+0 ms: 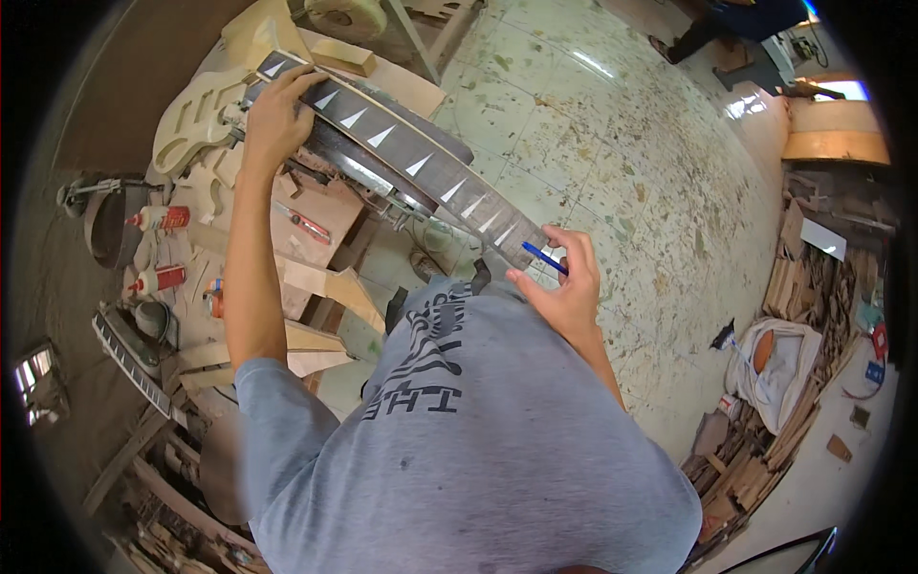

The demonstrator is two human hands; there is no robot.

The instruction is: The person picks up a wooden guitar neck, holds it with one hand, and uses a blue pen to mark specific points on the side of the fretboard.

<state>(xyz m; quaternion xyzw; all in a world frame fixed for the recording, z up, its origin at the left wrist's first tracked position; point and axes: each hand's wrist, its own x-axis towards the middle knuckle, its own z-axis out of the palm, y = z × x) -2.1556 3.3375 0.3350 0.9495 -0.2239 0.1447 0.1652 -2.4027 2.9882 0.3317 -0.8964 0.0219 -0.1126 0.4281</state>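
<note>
A long dark guitar fretboard [435, 165] with white triangular inlays and a pale edge runs slantwise before me, from the upper left down toward my right side. My left hand [278, 117] is closed around its far end, fingers wrapped over the top edge. At the near end my right hand [566, 292] pinches a blue pen [542, 255], whose tip points at the last stretch of the board. Whether those right fingers also touch the board, I cannot tell. Beneath the board sits a metal clamp or vise [402, 208], partly covered by it.
The workbench [320, 182] on the left carries a pale guitar body [196, 120], red-and-white glue bottles [163, 218] and a red utility knife [308, 224]. Another inlaid fretboard [139, 368] lies lower left. Wood scraps [765, 450] and a white sack [779, 368] line the right; a person [703, 33] stands far off.
</note>
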